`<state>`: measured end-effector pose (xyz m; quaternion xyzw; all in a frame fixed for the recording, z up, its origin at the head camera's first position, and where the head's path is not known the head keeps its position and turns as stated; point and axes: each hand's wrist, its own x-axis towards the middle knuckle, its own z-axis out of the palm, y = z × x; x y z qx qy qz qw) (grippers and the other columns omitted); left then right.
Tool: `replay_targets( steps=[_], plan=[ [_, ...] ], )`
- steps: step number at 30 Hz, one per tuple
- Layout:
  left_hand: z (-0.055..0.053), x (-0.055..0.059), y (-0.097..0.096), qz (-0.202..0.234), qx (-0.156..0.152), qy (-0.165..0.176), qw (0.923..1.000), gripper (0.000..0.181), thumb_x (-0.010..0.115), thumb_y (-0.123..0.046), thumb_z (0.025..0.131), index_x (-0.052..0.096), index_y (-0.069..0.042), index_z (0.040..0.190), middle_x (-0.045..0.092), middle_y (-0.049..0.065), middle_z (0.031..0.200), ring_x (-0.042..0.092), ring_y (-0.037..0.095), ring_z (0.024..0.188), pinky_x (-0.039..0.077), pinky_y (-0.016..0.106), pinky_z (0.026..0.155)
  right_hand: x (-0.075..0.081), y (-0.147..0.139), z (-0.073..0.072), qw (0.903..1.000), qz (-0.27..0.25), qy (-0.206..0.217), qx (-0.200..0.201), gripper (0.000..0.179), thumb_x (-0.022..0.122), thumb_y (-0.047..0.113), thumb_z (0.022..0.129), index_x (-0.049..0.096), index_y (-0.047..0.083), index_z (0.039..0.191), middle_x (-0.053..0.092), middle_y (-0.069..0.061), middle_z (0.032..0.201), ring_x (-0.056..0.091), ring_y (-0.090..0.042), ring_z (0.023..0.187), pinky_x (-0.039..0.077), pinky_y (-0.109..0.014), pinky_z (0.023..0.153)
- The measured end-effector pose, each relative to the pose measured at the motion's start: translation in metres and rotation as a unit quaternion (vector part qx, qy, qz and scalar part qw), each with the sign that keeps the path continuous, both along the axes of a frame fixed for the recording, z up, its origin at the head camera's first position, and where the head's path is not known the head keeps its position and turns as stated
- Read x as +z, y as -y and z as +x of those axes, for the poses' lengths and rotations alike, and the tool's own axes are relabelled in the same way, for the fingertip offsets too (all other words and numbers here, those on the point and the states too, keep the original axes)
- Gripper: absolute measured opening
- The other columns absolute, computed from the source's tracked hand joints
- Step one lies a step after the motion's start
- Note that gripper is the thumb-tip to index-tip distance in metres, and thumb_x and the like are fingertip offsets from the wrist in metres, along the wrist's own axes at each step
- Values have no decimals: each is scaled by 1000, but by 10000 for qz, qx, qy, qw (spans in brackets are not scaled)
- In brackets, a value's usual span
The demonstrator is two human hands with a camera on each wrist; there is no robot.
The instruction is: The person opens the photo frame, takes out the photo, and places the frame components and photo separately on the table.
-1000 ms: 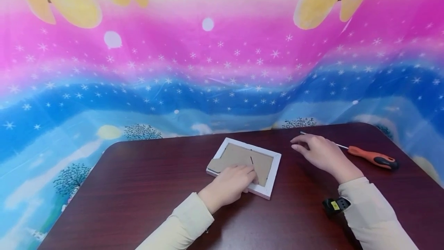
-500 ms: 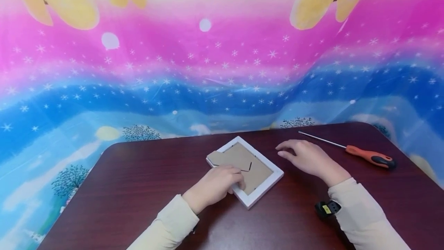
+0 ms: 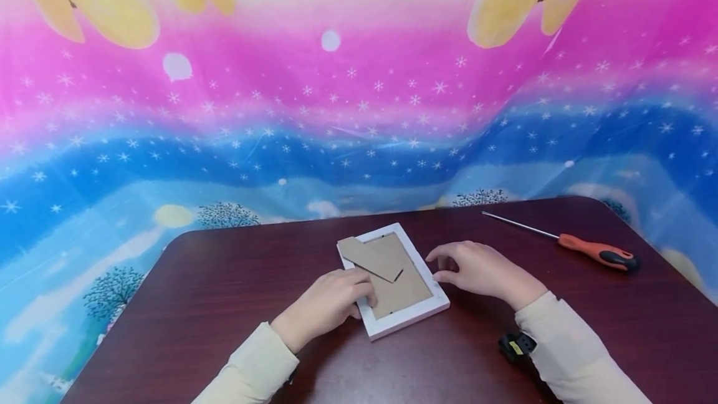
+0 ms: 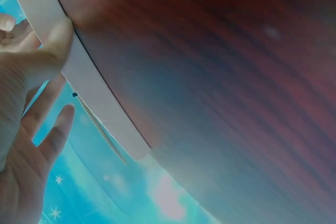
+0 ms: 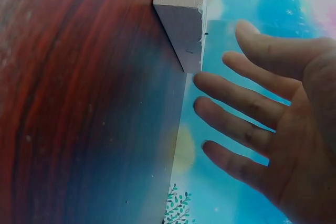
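Observation:
A white picture frame (image 3: 412, 313) lies face down on the table, its brown backing board (image 3: 404, 295) showing. A flat brown stand leg (image 3: 367, 256) slants over the board and overlaps the frame's far left corner. My left hand (image 3: 331, 298) grips the left side of the frame; in the left wrist view its thumb (image 4: 59, 40) presses the outer edge (image 4: 100, 98). My right hand (image 3: 482, 270) is at the frame's right side, thumb and fingers apart. In the right wrist view its fingers (image 5: 236, 121) spread close to the frame's corner (image 5: 181, 30), holding nothing.
Behind my right hand, a screwdriver (image 3: 597, 253) with an orange and black handle lies on the dark red wooden table (image 3: 224, 304). A patterned pink and blue cloth (image 3: 314, 111) hangs just beyond the table's far edge. A black device (image 3: 516, 346) sits at my right cuff.
The frame has turned clockwise and shifted a little left with my left hand on it. My right hand has moved left from beside the screwdriver to the frame's right edge.

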<state>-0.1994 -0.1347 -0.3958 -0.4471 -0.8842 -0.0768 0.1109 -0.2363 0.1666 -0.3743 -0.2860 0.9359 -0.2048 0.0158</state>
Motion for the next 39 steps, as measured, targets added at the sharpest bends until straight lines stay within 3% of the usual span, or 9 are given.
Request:
replay_targets(
  steps=[5, 11, 17, 20, 26, 33, 39],
  plan=[
    [3, 1, 4, -243, 43, 67, 9997, 36, 90, -28, 68, 68, -23, 96, 60, -10, 104, 61, 10, 97, 50, 29, 85, 1, 1, 4, 9996, 59, 238, 107, 35, 81, 25, 84, 71, 11, 115, 60, 12, 78, 51, -5, 66, 47, -29, 65],
    [8, 1, 4, -522, 179, -49, 9985, 45, 87, -43, 69, 66, -24, 104, 60, -10, 111, 60, 11, 102, 49, 32, 88, 4, 4, 9, 9969, 73, 784, -83, 44, 80, 31, 84, 70, 4, 117, 56, 8, 66, 48, -8, 56, 42, -28, 56],
    [16, 2, -1, -890, 203, -309, 9953, 70, 79, -57, 74, 63, -22, 131, 57, -5, 135, 58, 13, 118, 47, 35, 93, 5, 6, 13, 9950, 86, 995, -4, 38, 78, 32, 85, 74, 3, 109, 54, 7, 59, 46, -8, 52, 40, -27, 53],
    [20, 2, -3, -1083, 260, -406, 9929, 74, 74, -63, 78, 60, -21, 138, 54, -2, 142, 56, 14, 123, 46, 36, 96, 6, 7, 15, 9936, 57, 1128, 64, 34, 77, 32, 87, 74, 3, 105, 56, 6, 59, 47, -7, 51, 41, -27, 53],
    [26, 0, -7, -1256, 229, -559, 9902, 64, 68, -62, 85, 64, -20, 133, 58, 0, 139, 57, 17, 122, 47, 37, 96, 7, 9, 18, 9928, 193, 1165, -197, 24, 71, 30, 92, 76, 7, 96, 59, 5, 68, 49, -10, 61, 44, -31, 62],
    [30, 0, -10, -1503, 218, -637, 9863, 59, 64, -58, 90, 64, -20, 134, 58, 1, 139, 57, 17, 124, 47, 37, 96, 5, 14, 21, 9922, 408, 1072, -484, 19, 69, 29, 94, 74, 11, 88, 53, 3, 64, 47, -13, 60, 41, -32, 59],
    [30, -1, -9, -1566, 98, -1111, 9813, 52, 66, -52, 91, 66, -19, 131, 61, -2, 135, 59, 14, 121, 48, 33, 94, 4, 14, 21, 9927, 348, 1043, -489, 19, 70, 29, 93, 74, 11, 90, 54, 4, 65, 48, -13, 61, 42, -32, 60]
  ],
)
